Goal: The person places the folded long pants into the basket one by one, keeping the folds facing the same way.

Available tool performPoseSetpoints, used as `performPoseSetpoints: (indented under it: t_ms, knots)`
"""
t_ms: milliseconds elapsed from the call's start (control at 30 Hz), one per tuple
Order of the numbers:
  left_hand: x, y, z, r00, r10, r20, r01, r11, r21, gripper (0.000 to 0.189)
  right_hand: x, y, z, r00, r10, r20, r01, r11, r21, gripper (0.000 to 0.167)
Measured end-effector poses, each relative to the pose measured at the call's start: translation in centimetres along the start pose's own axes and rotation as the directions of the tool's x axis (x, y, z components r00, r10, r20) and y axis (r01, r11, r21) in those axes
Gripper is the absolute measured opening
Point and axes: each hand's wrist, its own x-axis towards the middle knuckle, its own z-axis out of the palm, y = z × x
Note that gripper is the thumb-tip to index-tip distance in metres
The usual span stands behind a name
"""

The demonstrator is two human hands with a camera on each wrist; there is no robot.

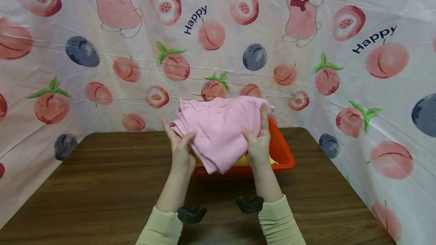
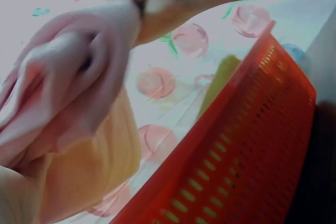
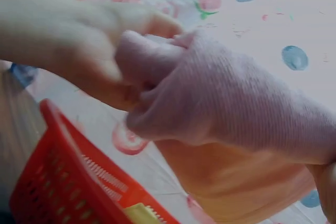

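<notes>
A folded pink garment (image 1: 225, 131) is held up at chest height between both hands, over the front of a red plastic basket (image 1: 285, 154). My left hand (image 1: 181, 153) grips its left side, thumb on the near face. The right hand (image 1: 257, 147) holds the right side, thumb in front and index finger extended along the edge. In the left wrist view the garment (image 2: 68, 72) hangs in loose folds, and an orange-looking cloth layer (image 2: 100, 166) shows beneath it. Yellow cloth (image 1: 242, 161) lies in the basket, mostly hidden behind the garment.
The basket stands on a dark brown wooden table (image 1: 119, 177), toward its far edge. Behind and at both sides hangs a pale curtain (image 1: 225, 6) printed with peaches, blueberries and rabbits. A black wrist mount (image 1: 192, 214) sits at the left cuff, another (image 1: 249, 204) at the right.
</notes>
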Motion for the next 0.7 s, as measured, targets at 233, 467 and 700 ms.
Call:
performPoseSetpoints:
  t_ms: [233, 467, 700]
  knots:
    - [1.1, 1.2, -0.9, 0.99, -0.122, -0.066, 0.11, 0.981, -0.159, 0.089, 0.5, -1.2, -0.8, 0.999, 0.039, 0.035, -0.039, 0.999, 0.003, 0.088]
    - [2.9, 2.7, -4.3, 0.947, -0.32, -0.028, 0.297, 0.904, -0.308, 0.073, 0.9, -1.4, -1.6, 0.992, 0.104, 0.068, -0.11, 0.99, 0.09, 0.086]
    - [3.3, 4.1, -6.6, 0.809, -0.579, 0.102, 0.582, 0.764, -0.279, 0.077, 1.4, -1.8, -3.1, 0.98, 0.133, 0.149, -0.157, 0.974, 0.162, 0.083]
